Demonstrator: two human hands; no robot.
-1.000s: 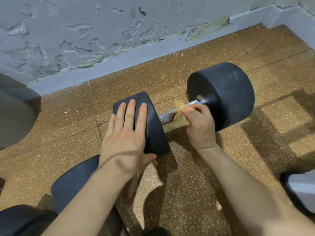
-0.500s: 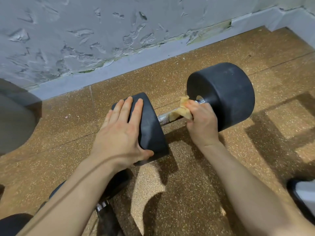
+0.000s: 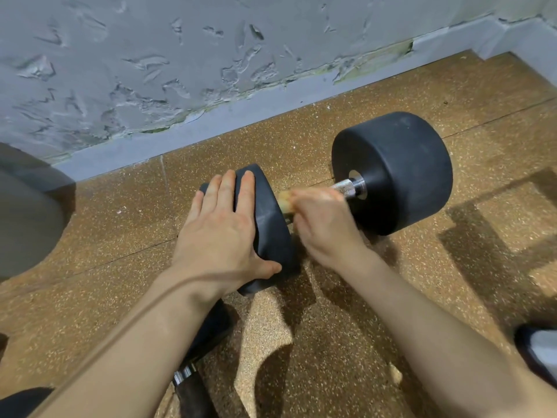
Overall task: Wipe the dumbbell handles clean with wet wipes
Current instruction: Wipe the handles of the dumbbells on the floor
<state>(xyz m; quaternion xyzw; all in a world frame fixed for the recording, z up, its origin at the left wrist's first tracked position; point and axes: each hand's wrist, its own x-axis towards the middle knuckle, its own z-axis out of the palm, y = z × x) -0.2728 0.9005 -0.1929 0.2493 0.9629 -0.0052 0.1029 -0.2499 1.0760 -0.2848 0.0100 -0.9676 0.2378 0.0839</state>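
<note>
A black dumbbell lies on the brown speckled floor, its right head [image 3: 401, 170] large and round, its left head [image 3: 268, 224] under my palm. My left hand [image 3: 223, 233] presses flat on the left head with straight fingers. My right hand [image 3: 325, 227], blurred by motion, grips a yellowish wet wipe [image 3: 286, 200] wrapped round the metal handle close to the left head. The knurled right end of the handle [image 3: 346, 187] shows bare beside the right head. The handle's middle is hidden by my right hand.
A second dumbbell [image 3: 193, 384] lies under my left forearm, with a chrome collar showing. A peeling grey wall [image 3: 211, 55] with a skirting runs behind. A grey rounded shape [image 3: 27, 212] sits at the left edge, a dark shoe [image 3: 539, 351] at the right.
My right hand slid the wipe left along the handle, from beside the right head to beside the left head. The bare right end of the handle came into sight. My left hand stayed put.
</note>
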